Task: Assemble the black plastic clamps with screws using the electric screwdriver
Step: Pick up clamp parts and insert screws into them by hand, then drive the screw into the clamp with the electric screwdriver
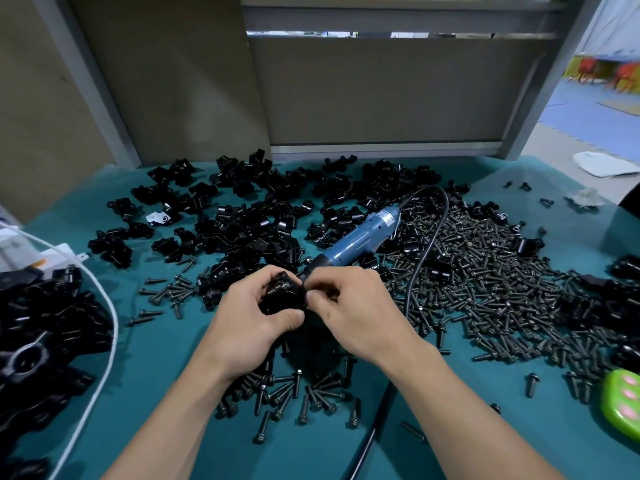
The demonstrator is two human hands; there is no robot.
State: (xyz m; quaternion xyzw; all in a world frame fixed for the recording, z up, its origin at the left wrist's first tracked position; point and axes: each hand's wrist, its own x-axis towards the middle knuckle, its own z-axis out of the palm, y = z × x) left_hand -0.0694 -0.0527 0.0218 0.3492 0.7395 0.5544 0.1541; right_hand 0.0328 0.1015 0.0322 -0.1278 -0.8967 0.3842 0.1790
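At the centre of the frame our left hand (252,320) curls round a black plastic clamp (281,295), thumb across its near side; our right hand (356,306) pinches the clamp's right edge between thumb and forefinger, perhaps seating a screw there, though we cannot make one out; the electric screwdriver (360,237) lies untouched just above the hands, its cord looping to the right; loose screws (485,278) heap at the right, spare clamp halves (249,209) across the upper middle of the teal table cover (166,358). We judge the clamp light, stiff and smooth, liable to twist under the driver; it is best gripped by its flat sides, leaving the screw hole clear.
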